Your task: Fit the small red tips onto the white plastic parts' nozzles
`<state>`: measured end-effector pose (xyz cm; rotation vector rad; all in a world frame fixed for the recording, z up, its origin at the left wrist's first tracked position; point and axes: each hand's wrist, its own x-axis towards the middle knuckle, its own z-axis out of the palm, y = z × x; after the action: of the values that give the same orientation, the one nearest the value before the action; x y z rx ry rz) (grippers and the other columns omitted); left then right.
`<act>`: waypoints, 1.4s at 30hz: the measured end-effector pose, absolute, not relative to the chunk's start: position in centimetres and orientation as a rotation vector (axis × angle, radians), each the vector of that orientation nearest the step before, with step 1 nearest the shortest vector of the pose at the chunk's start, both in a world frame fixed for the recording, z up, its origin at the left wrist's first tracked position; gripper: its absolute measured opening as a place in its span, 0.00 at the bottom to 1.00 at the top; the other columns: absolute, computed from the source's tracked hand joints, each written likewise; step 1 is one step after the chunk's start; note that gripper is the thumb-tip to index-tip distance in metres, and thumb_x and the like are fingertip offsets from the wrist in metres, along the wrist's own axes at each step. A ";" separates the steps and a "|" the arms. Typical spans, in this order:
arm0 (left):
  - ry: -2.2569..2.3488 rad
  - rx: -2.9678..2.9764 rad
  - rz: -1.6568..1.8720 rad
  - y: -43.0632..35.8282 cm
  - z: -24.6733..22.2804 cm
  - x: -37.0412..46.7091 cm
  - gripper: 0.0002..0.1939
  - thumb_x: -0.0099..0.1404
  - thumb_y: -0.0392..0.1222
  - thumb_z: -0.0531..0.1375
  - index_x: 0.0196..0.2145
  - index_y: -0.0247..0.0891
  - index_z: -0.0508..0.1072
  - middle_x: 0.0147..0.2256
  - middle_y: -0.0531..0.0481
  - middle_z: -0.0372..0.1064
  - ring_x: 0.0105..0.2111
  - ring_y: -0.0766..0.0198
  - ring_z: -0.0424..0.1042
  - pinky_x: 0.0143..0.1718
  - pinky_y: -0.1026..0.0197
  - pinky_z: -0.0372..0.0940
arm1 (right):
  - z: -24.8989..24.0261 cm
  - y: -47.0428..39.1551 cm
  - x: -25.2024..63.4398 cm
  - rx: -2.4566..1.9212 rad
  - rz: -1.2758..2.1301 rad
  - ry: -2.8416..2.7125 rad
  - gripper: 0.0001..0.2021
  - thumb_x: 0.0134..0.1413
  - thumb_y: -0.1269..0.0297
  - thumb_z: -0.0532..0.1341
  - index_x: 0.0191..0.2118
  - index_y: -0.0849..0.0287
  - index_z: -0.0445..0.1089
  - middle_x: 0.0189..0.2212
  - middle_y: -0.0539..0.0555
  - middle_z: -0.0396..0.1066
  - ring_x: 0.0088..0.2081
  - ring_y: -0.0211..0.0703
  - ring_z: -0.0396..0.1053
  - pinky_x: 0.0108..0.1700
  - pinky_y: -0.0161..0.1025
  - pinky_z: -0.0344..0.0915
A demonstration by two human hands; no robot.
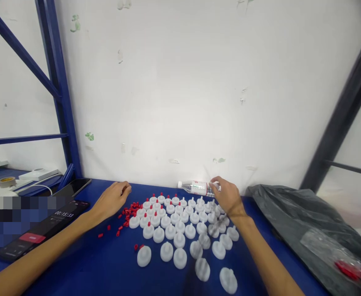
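Many white round caps with short spouts [179,240] are spread over the blue tabletop [106,263]. Several at the left and back of the group carry small red tips [148,224]. Left of them lies a loose pile of red tips [133,209], with a few strays nearer me. My left hand [112,199] is just behind and left of this pile, fingers curled together; anything in them is hidden. Over the back right of the caps, my right hand [229,198] pinches something small and whitish, hard to make out in front of the bottle.
A clear bottle [199,188] lies on its side by the wall. At the left are a phone with a timer [57,218], another dark device [75,187] and a tape roll [7,182]. A grey plastic bag [291,222] covers the right side. Blue frame posts [64,102] stand left.
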<state>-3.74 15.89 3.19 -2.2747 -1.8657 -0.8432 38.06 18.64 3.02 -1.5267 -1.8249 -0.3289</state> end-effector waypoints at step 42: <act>-1.952 -2.433 -0.580 16.6 1.2 -4.1 0.13 0.62 0.44 0.53 0.38 0.42 0.76 0.35 0.45 0.76 0.39 0.52 0.74 0.35 0.56 0.63 | 0.4 19.1 41.3 -2.079 -0.243 -1.800 0.24 0.66 0.50 0.50 0.33 0.61 0.75 0.31 0.65 0.76 0.35 0.54 0.75 0.36 0.41 0.63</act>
<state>-4.09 16.64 1.17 -2.4333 -1.9517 -0.5801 41.31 19.06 0.44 -2.0791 -1.8004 -0.2427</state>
